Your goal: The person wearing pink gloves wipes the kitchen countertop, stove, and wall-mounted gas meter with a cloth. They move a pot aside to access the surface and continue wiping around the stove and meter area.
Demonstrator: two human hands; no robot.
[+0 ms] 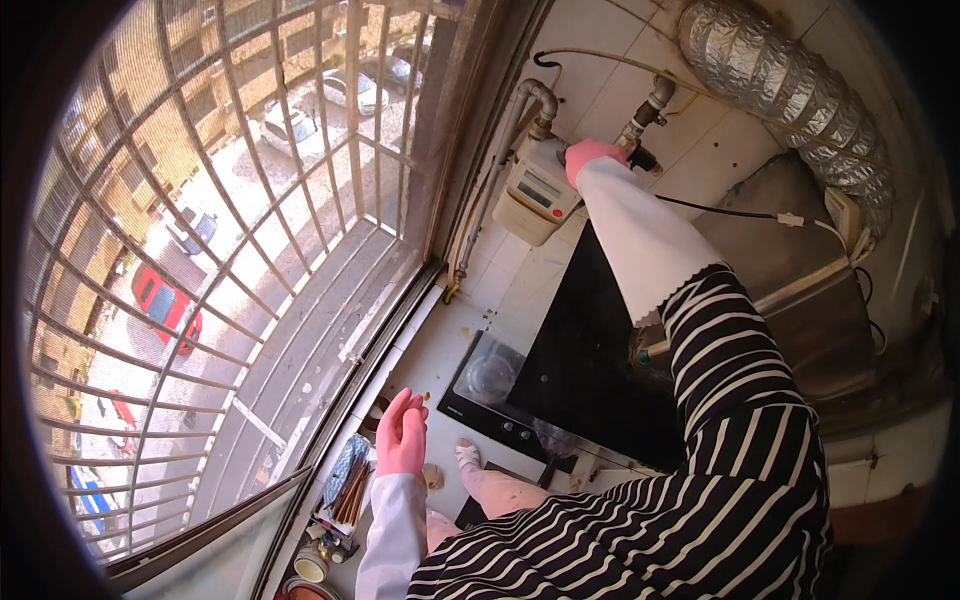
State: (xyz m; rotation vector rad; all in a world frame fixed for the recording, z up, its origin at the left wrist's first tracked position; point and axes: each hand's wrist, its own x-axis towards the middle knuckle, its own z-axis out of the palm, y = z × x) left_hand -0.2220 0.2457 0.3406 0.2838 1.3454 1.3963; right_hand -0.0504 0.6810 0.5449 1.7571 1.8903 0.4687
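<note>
My right hand [595, 160], in a pink rubber glove with a long white cuff, is at the upper right corner of a gas meter [534, 191] on the tiled wall. Its fingers are bent and mostly hidden, so what they may hold is unclear. A metal pipe with a valve [636, 131] rises just beside this hand. My left hand [402, 435], gloved the same way, hangs over the counter near the window with its fingers loosely curled and nothing seen in them. One of my feet [467, 453], in a light sandal, stands on the white counter [420, 360].
Below the meter lies a black gas hob [480, 375], partly under a dark glass panel [592, 345]. A range hood [795, 285] and a foil duct [780, 82] are at the right. Barred window [247, 225] at left. Chopsticks [351, 491] and jars [311, 562] line the sill side.
</note>
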